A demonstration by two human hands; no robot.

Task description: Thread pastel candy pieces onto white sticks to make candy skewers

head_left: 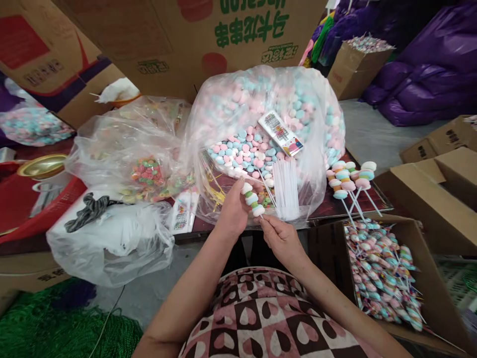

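Note:
Between my hands is a marshmallow skewer point(253, 200) with white, green and pale blue pieces threaded on a thin white stick. My left hand point(234, 209) is closed around its upper end, fingers partly hidden behind the candies. The stick's lower end is pinched by my right hand point(279, 236). Just beyond lies a large clear plastic bag point(316, 184), opened toward me, full of pink, blue and white marshmallows point(246, 149). A bundle of white sticks point(285, 186) rests at the bag's mouth. Gummy candies point(265, 198) show beside the sticks.
Finished skewers point(350, 179) lie at the table's right corner, above a cardboard box point(413, 238) of wrapped ones. On the left are a bag of gummies point(147, 171), a bag with white contents point(112, 243) and a red basket point(70, 199). A large carton point(179, 44) stands behind.

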